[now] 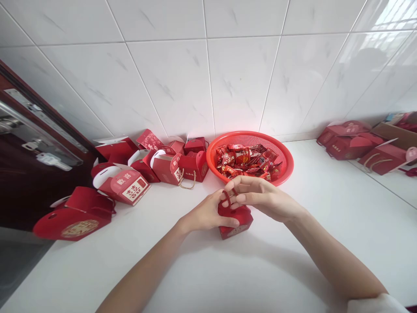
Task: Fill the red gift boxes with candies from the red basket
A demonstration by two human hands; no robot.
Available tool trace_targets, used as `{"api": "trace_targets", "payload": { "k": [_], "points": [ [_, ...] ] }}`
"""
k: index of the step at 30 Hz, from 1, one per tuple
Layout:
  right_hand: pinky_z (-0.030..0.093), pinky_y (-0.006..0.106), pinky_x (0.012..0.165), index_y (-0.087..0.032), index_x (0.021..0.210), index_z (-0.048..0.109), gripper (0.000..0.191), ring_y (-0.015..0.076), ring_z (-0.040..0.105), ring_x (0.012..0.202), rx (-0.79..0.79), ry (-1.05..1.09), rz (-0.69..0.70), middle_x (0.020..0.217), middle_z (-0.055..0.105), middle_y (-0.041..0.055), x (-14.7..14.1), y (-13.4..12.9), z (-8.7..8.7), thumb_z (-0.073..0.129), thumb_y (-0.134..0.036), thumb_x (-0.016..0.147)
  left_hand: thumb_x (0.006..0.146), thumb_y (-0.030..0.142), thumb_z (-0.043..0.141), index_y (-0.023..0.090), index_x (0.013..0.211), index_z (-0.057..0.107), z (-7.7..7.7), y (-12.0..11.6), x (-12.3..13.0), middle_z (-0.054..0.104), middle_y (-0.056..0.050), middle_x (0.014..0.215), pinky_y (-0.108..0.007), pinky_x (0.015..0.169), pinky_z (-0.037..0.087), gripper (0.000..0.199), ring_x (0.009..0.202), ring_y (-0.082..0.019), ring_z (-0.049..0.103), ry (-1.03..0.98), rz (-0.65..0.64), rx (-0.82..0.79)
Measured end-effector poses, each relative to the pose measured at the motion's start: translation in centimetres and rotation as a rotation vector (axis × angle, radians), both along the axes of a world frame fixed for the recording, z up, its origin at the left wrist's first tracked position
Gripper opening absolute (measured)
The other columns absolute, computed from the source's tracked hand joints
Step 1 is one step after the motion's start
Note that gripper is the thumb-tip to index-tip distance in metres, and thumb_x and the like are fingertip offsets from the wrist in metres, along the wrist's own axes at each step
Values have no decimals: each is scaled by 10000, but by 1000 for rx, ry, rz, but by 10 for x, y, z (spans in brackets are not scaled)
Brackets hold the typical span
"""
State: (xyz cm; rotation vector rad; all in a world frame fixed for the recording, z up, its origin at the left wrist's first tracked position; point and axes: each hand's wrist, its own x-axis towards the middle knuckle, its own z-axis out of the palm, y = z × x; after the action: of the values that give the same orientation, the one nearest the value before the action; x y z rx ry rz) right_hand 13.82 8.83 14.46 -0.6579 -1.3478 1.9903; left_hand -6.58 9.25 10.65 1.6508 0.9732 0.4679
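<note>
A small red candy box (239,224) with a pale round emblem on its front stands on the white counter. My left hand (208,213) is closed around its left side, thumb across the front and fingers partly hidden behind. Over the box top, my right hand (263,198) has its fingertips bent around the red cord handle (226,198), close against the left fingers. The exact grip on the cord is partly covered. Just behind both hands is a red plastic basket (288,167) holding many wrapped candies (243,158).
On the left stand several red boxes, among them a box with a double-character label (137,189) and a box with a gold cord (194,167). More red boxes (350,145) are at the right by a cardboard box (394,132). Keys (52,161) hang in the door; a tiled wall (241,87) rises behind.
</note>
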Motion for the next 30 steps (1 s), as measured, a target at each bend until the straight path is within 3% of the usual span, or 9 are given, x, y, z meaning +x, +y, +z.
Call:
{"api": "trace_targets", "payload": {
  "k": [8,14,27,30],
  "points": [
    [542,311,864,-164,1022,655,249,191,693,968,-5,-20,-6,989,684,60,0,1,0,767,-229,809,684,288,867,226,1116,625,-3,2,-2,696,-25,1085,-392,896,540,499,1041,-262,664,-53,-22,-29],
    [547,302,851,-168,1020,664,227,171,682,945,-3,-12,-16,986,678,52,0,2,-3,758,-218,819,765,347,790,208,1013,601,-6,3,-2,656,-21,987,-385,849,546,342,986,-255,651,-22,-3,26],
    [550,286,792,-178,1012,670,212,153,678,881,26,-48,-15,954,676,33,0,6,-7,758,-237,829,696,318,853,210,894,581,-13,9,-2,618,8,891,-369,847,528,353,926,-228,633,-63,-15,10],
    [542,285,800,-172,1031,669,239,145,669,870,84,-115,1,956,691,38,3,10,-9,764,-266,832,693,321,856,207,940,613,-13,11,-2,634,-3,908,-385,874,521,365,941,-240,638,-59,-26,6]
  ]
}}
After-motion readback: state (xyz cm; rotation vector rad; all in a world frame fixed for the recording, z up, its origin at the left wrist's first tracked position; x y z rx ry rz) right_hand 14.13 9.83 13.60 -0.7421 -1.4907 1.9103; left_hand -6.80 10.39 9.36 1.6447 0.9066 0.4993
